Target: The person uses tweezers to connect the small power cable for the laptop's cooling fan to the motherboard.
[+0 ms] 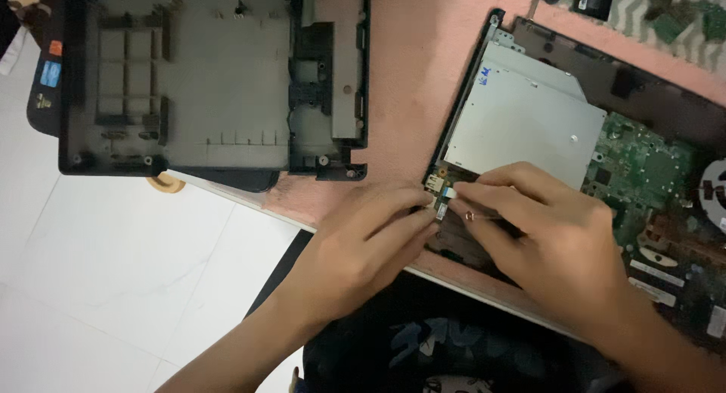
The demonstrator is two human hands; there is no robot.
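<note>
I see my left hand (363, 245) and right hand (544, 238) bare, no gloves, rings or watch, with both forearms uncovered to the frame edge. Nearer me than the pink table (412, 83) edge, I wear dark black clothing (454, 347) with a faded bluish-grey print across it.

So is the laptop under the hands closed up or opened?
Opened. The laptop shows its green circuit board and silver drive; the removed bottom cover lies apart on the left.
</note>
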